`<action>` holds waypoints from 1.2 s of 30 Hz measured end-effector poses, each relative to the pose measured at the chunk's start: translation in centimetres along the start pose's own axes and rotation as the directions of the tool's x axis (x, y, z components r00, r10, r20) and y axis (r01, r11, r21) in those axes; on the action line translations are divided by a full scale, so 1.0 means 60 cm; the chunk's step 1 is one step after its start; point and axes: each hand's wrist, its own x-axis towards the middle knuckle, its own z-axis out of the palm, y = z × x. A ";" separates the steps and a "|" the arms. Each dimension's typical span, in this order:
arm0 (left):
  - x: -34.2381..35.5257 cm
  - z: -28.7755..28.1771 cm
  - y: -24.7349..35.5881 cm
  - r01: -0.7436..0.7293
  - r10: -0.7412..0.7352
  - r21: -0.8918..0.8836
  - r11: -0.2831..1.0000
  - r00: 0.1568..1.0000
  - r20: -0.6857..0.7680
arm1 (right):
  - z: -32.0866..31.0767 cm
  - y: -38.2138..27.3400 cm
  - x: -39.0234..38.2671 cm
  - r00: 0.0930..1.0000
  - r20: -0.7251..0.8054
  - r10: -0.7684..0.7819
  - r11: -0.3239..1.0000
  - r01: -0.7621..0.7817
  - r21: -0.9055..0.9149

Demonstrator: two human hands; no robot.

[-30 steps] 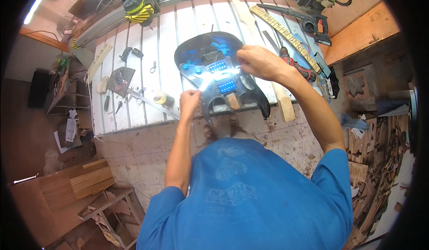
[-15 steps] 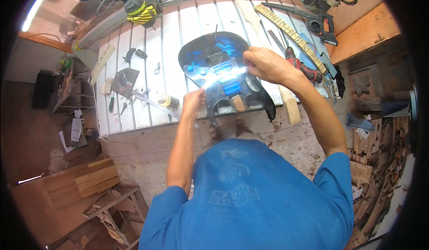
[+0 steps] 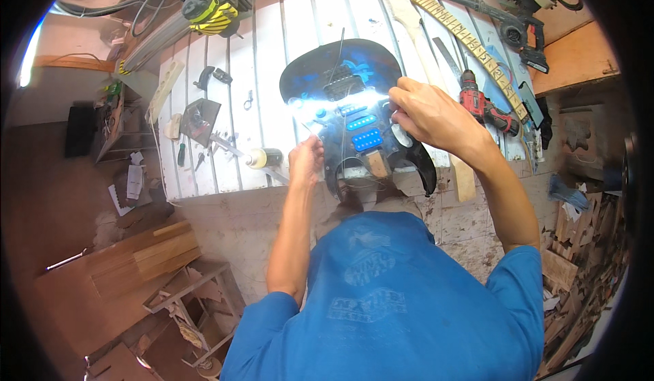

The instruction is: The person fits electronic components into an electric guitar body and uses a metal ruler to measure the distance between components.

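Has the left hand [image 3: 306,160] closed in a pinch just beside the lower left side of a dark guitar body [image 3: 375,85], thumb and fingertips drawn together. Has the right hand [image 3: 426,112] curled shut at the body's right side, wrist bent inward, fingertips close to the end of a bright band of glare; cannot tell, for that glare, what thin piece, if any, is between the fingers of either hand. Between the hands, on a slotted white table [image 3: 286,27], the body itself, near the front edge, horns toward the wearer, with blue pickups [image 3: 368,139], a blue knob [image 3: 320,113] and a dark bridge [image 3: 345,87]. Near the left hand, a bottle [image 3: 264,157] lying on its side; farther left, a dark-plated square [image 3: 201,119] and a green-handled screwdriver [image 3: 181,153]. Past the right hand, a red and black drill [image 3: 480,105], a pale wooden neck [image 3: 415,37] running beneath the forearm, a yellowish strip [image 3: 470,51] with dark cross-marks and a black blower [image 3: 518,34]. At the far left of the table, a machine head [image 3: 214,17] with yellow and black stripes. Down on the right, heaped wood offcuts [image 3: 579,272]; at lower left, a rough wooden frame [image 3: 204,306].
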 end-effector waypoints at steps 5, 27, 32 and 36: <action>0.001 0.008 -0.008 0.002 -0.003 -0.013 1.000 0.999 -0.039 | -0.001 0.013 0.002 0.998 -0.018 -0.058 0.998 0.058 0.017; -0.006 0.018 -0.004 -0.055 0.062 0.059 0.997 0.990 -0.128 | -0.009 0.029 0.003 0.997 0.015 -0.072 0.994 0.070 0.079; -0.020 0.028 0.006 -0.048 0.055 0.048 0.998 0.986 -0.160 | -0.015 0.027 0.005 0.997 0.047 -0.064 0.992 0.059 0.115; -0.017 0.030 0.003 -0.043 0.055 0.069 0.997 0.983 -0.173 | -0.027 0.026 0.007 0.994 0.088 -0.064 0.987 0.050 0.155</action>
